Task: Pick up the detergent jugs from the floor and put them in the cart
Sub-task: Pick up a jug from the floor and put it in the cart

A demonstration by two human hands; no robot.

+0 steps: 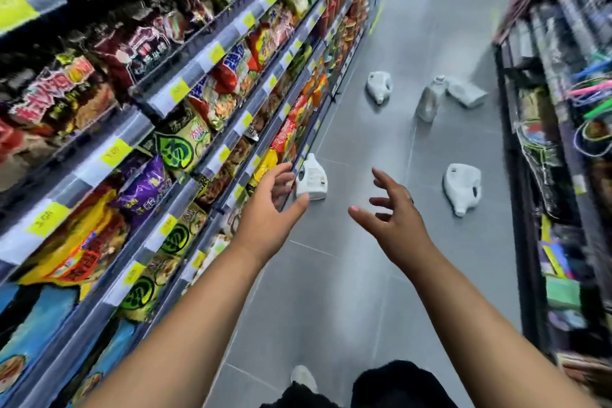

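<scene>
Nearby, jug (313, 180) stands beyond left fingers (278, 174).

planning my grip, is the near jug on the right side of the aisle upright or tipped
Tipped: the white jug lies on its side on the floor, cap pointing toward the camera.

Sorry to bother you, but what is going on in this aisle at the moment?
A person reaches forward with an empty left hand and right hand, fingers spread. No jug is picked up yet: the nearest jug stands by the snack shelves, a tipped jug lies to the right, and a far-left jug, a grey upright jug and a far-right jug sit farther down the floor. No cart is in view.
</scene>
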